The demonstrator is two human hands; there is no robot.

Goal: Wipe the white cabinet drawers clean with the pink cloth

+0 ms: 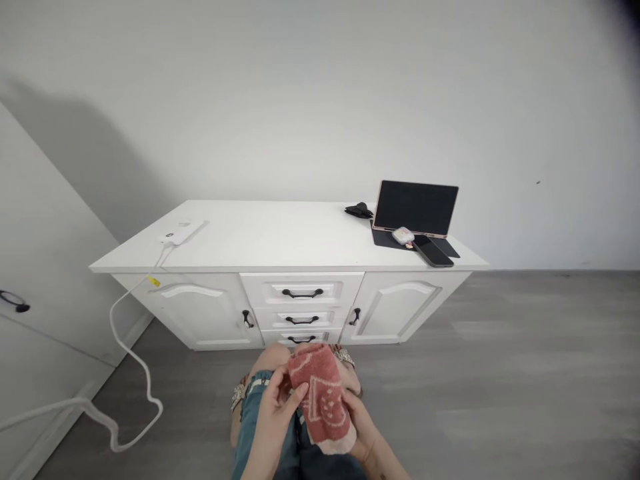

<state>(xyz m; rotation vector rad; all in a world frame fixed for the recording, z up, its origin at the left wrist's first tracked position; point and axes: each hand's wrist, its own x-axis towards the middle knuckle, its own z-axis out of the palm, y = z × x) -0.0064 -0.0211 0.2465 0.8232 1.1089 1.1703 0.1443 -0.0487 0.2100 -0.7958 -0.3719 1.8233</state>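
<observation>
A red sock (323, 393) with a pale pattern and a whitish end is held up over my lap, possibly a folded pair. My left hand (279, 403) pinches its left edge, thumb laid on the front. On the opposite side, my right hand (361, 427) grips the lower right edge, with most of its fingers behind the cloth. Below the sock are my knees in blue-green shorts (273, 387).
Ahead stands a white cabinet (270, 240) with black handles. On its top are a tablet (416, 208), a phone (433, 251), a smartwatch (403, 235), a black item (359, 211) and a white power strip (183, 232). Its cord (145, 367) trails to the grey floor.
</observation>
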